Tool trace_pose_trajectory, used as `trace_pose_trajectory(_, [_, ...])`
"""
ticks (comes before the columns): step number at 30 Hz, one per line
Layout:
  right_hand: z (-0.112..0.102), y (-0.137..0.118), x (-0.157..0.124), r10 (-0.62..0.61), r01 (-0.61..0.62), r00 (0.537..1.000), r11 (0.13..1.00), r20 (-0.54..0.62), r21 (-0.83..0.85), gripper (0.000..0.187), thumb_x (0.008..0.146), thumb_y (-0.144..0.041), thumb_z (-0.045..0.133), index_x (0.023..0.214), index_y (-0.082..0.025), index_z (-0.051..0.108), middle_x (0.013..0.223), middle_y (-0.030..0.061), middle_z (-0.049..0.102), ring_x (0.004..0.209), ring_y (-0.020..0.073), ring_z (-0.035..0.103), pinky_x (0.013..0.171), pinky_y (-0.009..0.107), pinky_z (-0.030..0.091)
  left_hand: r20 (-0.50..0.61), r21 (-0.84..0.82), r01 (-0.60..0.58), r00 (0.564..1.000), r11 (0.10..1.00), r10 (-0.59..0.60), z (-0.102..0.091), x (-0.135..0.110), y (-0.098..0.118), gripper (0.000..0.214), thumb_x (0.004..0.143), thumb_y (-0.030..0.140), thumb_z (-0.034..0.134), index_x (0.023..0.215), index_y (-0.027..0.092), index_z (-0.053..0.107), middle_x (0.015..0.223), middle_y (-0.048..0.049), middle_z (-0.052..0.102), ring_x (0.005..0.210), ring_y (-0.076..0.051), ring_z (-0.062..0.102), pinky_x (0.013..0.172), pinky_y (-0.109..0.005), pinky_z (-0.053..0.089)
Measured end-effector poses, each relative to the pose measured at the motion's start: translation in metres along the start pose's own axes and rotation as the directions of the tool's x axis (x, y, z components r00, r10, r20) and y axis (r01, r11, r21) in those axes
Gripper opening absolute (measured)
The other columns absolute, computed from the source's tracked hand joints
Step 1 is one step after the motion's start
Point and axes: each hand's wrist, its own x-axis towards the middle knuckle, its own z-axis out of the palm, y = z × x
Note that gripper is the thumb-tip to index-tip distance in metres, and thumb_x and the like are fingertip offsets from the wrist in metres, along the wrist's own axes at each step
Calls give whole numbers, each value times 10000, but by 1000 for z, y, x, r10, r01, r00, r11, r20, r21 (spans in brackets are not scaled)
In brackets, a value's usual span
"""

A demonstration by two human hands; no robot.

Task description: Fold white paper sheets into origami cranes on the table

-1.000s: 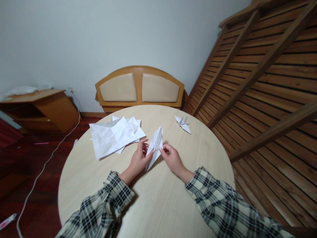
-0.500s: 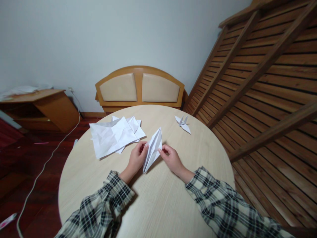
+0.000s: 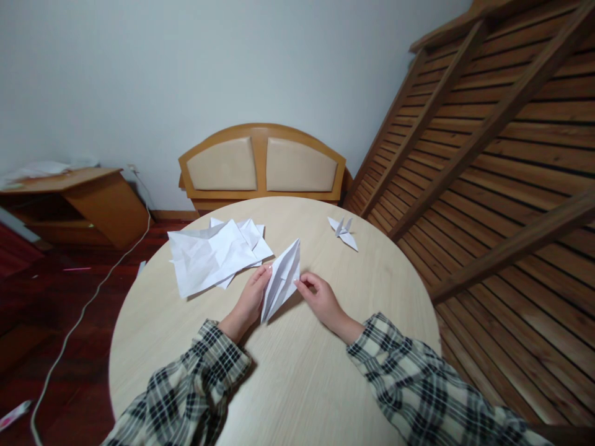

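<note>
A long, pointed white folded paper [image 3: 281, 280] stands tilted on the round pale wooden table [image 3: 297, 371], held between both hands. My left hand [image 3: 250, 299] grips its left side with fingers closed along the fold. My right hand [image 3: 318, 298] pinches its right edge with thumb and forefinger. Both sleeves are plaid.
A loose pile of creased white sheets [image 3: 211, 253] lies left of the hands. A small finished paper crane [image 3: 343, 233] sits at the table's far right. A padded wooden chair back [image 3: 263, 164] stands behind the table. Slatted wood panels [image 3: 488, 161] lean at right; a cable [image 3: 79, 322] crosses the floor.
The folded paper has tipped and shifted slightly left, its lower tip moving leftward. My left hand slid down along its left side; my right hand stayed pinching the right edge.
</note>
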Motion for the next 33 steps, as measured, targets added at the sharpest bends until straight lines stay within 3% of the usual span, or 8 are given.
trace_pose_trajectory(2, [0,0,-2,-23,24,999,1000,-44,9,121,941,-351,554,968,-233,555,857,19,605,797,180,599,746,328,519,-4,19,-2,1000,1000,2,-2,3,0,426,750,526,677,970,162,659,983,-75,703,890,-216,613,815,-327,482])
trace_pose_trajectory(6, [-1,-1,-4,-175,164,979,981,-104,-108,324,946,-253,532,1264,-281,478,1029,45,588,863,173,607,821,367,548,-59,90,59,997,994,-54,-7,8,-5,426,705,536,687,884,151,668,895,-79,706,879,-235,625,798,-336,479])
trace_pose_trajectory(11, [-2,-7,-4,-332,281,929,920,-164,-274,651,903,-176,561,1471,-345,292,1220,84,508,856,179,591,832,419,577,6,139,70,997,988,-72,-10,10,-9,383,718,503,678,890,161,683,945,-81,722,916,-234,636,844,-345,469])
trace_pose_trajectory(15, [-5,-13,-3,-422,337,884,874,-202,-350,780,892,-176,584,1536,-347,176,1326,118,440,990,226,597,859,452,582,104,216,11,994,976,-34,-12,11,-8,377,718,503,689,901,174,702,1029,-98,731,1022,-263,629,905,-349,466])
trace_pose_trajectory(19, [-12,-16,0,-478,356,862,806,-167,-473,663,890,-190,609,1475,-356,343,1444,106,362,1208,280,521,985,506,518,180,242,-47,984,969,2,-12,11,-6,339,751,480,669,896,177,709,1042,-90,737,1018,-263,633,940,-342,464])
trace_pose_trajectory(23, [-15,-16,2,-495,328,858,735,-139,-594,240,871,-204,641,1094,-292,662,1388,82,444,1255,305,478,1026,546,446,182,233,-79,983,969,37,-12,10,-5,262,768,421,650,852,180,707,970,-66,739,949,-250,634,934,-334,464])
trace_pose_trajectory(27, [-13,-17,2,-528,388,846,709,-78,-589,100,873,-177,640,886,-269,675,1136,43,636,1151,269,542,998,520,428,114,145,-17,994,989,0,-14,15,-10,180,771,344,658,787,170,700,908,-70,726,929,-243,625,951,-346,443])
trace_pose_trajectory(33, [-12,-22,1,-549,460,836,724,-25,-514,79,902,-195,627,884,-267,651,925,-7,719,982,227,610,996,489,408,25,-4,11,1000,1000,-11,-17,19,-19,170,803,322,675,813,153,679,887,-72,707,900,-214,611,931,-336,442])
